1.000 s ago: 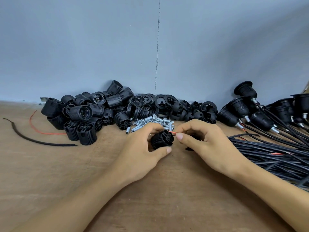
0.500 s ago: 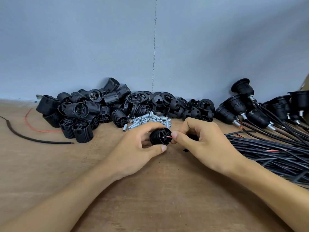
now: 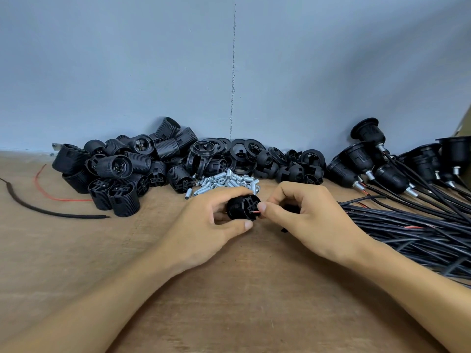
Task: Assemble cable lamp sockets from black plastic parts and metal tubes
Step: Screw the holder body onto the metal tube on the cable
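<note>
My left hand [image 3: 214, 220] grips a black ribbed socket body [image 3: 242, 207] just above the wooden table, its slotted end turned to the right. My right hand [image 3: 303, 215] pinches a thin red wire [image 3: 255, 212] whose tip sits at that slotted end. A black piece shows behind my right fingers, mostly hidden. A pile of small threaded metal tubes [image 3: 226, 180] lies just behind both hands. Loose black socket bodies [image 3: 122, 169] are heaped at the back left, with black rings and caps [image 3: 267, 159] in the middle.
Assembled sockets with cables [image 3: 369, 159] lie at the back right, and their black cables [image 3: 413, 230] spread over the table's right side. A loose black cable piece [image 3: 48, 212] and a red wire [image 3: 51, 194] lie at the left. A blue-grey wall stands behind.
The red wire tip has gone from beside the socket body to its slotted end. Both hands have stayed close together at the same spot in front of the tube pile.
</note>
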The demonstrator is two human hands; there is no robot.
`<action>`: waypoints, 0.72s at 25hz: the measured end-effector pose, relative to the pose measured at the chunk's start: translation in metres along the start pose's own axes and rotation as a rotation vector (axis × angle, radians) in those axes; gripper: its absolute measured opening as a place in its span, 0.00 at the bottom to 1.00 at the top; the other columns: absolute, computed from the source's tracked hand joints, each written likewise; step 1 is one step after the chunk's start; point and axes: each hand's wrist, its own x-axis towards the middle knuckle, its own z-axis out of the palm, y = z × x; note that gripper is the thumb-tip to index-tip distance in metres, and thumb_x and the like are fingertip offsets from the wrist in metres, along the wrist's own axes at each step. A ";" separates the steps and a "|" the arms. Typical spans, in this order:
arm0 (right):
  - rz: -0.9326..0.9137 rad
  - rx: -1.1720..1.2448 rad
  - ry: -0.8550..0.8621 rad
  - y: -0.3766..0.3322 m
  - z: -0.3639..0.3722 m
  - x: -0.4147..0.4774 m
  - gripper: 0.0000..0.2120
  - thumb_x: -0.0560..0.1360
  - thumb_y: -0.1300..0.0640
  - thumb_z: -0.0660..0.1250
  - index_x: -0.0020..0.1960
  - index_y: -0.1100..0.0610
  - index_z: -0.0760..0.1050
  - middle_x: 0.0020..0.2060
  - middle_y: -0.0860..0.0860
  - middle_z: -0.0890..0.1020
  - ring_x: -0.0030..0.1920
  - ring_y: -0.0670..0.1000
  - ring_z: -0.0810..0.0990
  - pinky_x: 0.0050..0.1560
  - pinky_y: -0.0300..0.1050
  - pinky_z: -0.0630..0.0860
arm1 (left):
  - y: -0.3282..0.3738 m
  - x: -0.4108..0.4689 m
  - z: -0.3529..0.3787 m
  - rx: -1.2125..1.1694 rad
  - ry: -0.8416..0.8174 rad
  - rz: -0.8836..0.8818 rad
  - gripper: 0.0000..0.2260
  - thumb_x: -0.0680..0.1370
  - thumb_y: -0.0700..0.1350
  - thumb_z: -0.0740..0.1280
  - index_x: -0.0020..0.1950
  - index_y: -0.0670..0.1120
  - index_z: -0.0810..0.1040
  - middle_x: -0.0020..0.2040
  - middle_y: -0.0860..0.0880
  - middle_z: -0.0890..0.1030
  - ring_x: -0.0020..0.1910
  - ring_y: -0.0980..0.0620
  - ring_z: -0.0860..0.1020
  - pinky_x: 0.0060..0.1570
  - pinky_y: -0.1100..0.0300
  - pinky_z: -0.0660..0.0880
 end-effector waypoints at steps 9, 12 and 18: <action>-0.007 -0.047 0.019 -0.004 0.002 -0.003 0.12 0.77 0.50 0.71 0.35 0.45 0.76 0.31 0.37 0.80 0.33 0.39 0.76 0.37 0.29 0.69 | 0.003 -0.003 0.004 0.264 0.169 0.022 0.21 0.69 0.47 0.81 0.60 0.57 0.84 0.52 0.60 0.81 0.56 0.58 0.79 0.60 0.52 0.78; -0.009 -0.077 0.035 -0.004 0.006 -0.006 0.10 0.78 0.50 0.70 0.38 0.49 0.78 0.34 0.42 0.81 0.35 0.42 0.76 0.37 0.34 0.70 | 0.005 -0.004 0.005 0.362 0.162 0.046 0.19 0.69 0.49 0.81 0.59 0.58 0.85 0.51 0.60 0.81 0.55 0.60 0.78 0.58 0.55 0.76; 0.027 -0.084 0.078 -0.006 0.015 -0.008 0.09 0.79 0.53 0.69 0.40 0.51 0.79 0.35 0.45 0.82 0.40 0.45 0.79 0.42 0.41 0.73 | 0.005 -0.004 0.005 0.301 0.132 0.033 0.18 0.68 0.51 0.79 0.58 0.59 0.85 0.51 0.59 0.81 0.55 0.59 0.79 0.58 0.52 0.78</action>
